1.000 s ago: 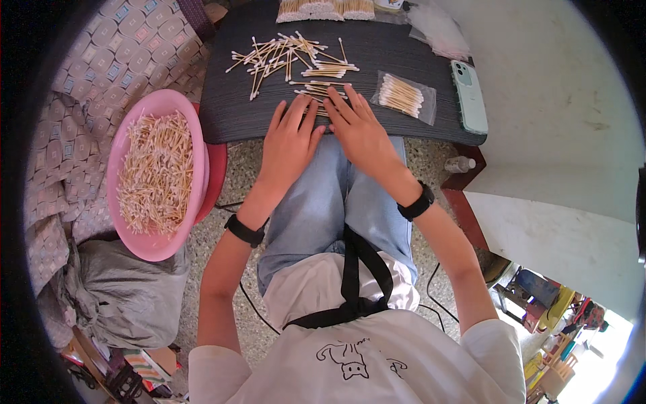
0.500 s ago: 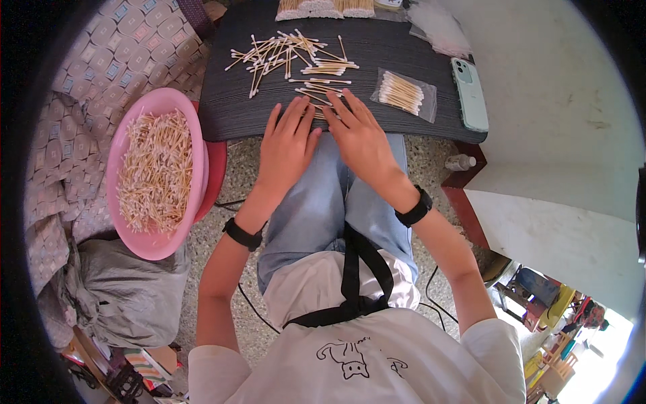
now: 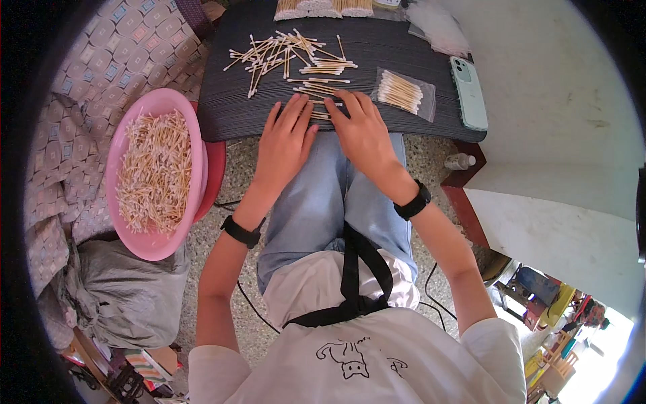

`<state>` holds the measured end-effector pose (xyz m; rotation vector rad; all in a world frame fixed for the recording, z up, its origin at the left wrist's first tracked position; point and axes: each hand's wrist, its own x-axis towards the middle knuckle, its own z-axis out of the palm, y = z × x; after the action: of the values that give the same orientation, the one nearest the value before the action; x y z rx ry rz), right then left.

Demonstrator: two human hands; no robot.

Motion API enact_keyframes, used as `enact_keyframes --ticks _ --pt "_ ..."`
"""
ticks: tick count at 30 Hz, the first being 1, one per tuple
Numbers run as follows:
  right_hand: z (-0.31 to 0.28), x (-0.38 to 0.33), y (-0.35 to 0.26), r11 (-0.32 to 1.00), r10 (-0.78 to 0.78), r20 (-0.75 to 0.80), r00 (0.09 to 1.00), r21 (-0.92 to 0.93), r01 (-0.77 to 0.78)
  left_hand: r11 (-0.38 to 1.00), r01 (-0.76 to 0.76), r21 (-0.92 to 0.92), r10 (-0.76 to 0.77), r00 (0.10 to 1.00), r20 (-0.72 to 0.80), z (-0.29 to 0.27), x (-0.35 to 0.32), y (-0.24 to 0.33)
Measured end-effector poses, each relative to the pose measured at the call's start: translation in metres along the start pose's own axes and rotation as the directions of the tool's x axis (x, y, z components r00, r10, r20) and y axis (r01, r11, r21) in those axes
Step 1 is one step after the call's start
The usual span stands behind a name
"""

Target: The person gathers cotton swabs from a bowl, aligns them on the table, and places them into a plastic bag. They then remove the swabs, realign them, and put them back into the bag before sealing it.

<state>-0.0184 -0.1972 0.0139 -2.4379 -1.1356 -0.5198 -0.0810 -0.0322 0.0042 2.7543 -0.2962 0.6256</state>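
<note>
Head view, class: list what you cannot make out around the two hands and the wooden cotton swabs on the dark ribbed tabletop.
- Head view: swabs under the left hand and right hand are covered by the fingers; whether either has a grip on any cannot be told.
- Stacked swab packets at the far side are cut off by the top edge.
- Swabs in the pink plastic basin are too small to count.
- The clear swab bag: seal too small to judge.

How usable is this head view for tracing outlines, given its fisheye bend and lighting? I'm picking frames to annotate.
Head view: the dark tabletop front edge bows, a black vignette rings the picture, daylight is soft with faint shadows, both hands, left hand and right hand, and the cotton swabs look sharp, the lower right corner is blown out.
</note>
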Motion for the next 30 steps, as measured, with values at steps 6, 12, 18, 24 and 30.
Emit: enact_keyframes --ticks 6,12,18,24,30 --pt "0.003 0.004 0.005 0.999 0.015 -0.003 1.0 0.046 -0.015 1.0 -0.006 -0.012 0.006 1.0 -0.001 -0.002 0.008 0.001" --pt "0.006 0.007 0.006 0.999 0.031 0.041 0.999 0.018 -0.032 1.0 0.003 -0.003 -0.003 1.0 -0.001 0.002 0.011 0.0" --pt "0.005 0.014 0.007 0.998 0.032 -0.024 0.999 0.062 -0.03 0.994 0.044 -0.1 -0.054 0.994 -0.094 0.003 0.016 -0.003" --pt "0.022 0.011 0.018 0.997 -0.071 0.018 0.997 -0.004 0.071 0.996 -0.043 0.074 0.041 0.999 0.035 0.016 0.028 -0.008" --pt "0.017 0.015 0.022 0.991 -0.038 0.03 0.999 0.129 0.034 0.999 -0.018 0.038 0.017 1.0 0.027 0.017 0.028 -0.009"
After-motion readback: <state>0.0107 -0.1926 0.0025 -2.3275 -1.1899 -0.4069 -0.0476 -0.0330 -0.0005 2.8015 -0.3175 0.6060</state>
